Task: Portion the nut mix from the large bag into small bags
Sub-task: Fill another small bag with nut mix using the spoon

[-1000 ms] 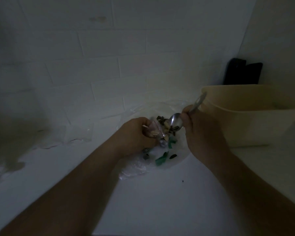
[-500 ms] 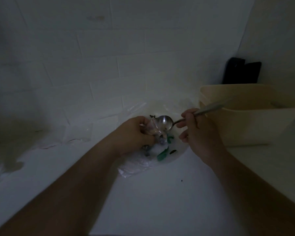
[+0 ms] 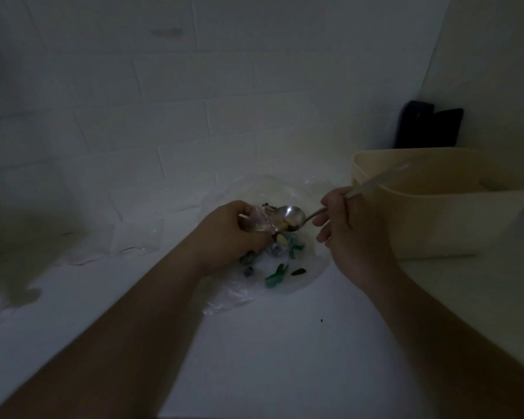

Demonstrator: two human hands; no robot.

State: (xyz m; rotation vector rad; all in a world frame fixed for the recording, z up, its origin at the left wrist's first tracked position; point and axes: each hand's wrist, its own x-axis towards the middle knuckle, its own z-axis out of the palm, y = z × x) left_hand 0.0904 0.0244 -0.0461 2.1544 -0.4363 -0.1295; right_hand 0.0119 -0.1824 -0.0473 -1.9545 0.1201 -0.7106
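Note:
The scene is dim. My left hand [image 3: 229, 234] grips a small clear bag [image 3: 262, 223] with a pink strip at its mouth, held over the large clear bag [image 3: 273, 279] that lies flat on the white counter. Nuts and green pieces of the mix [image 3: 280, 269] show through the large bag. My right hand [image 3: 344, 226] pinches the handle of a metal spoon [image 3: 292, 216]. The spoon's bowl sits at the small bag's mouth with a few nuts in it.
A cream plastic tub [image 3: 436, 219] stands right of my right hand, close to the spoon handle. Two dark flat objects [image 3: 427, 128] lean in the back right corner. More clear small bags [image 3: 133, 240] lie at the left by the tiled wall.
The right hand has swung the spoon handle from upright to pointing right, and the spoon's bowl has come to the small bag's mouth. The left hand has stayed in place.

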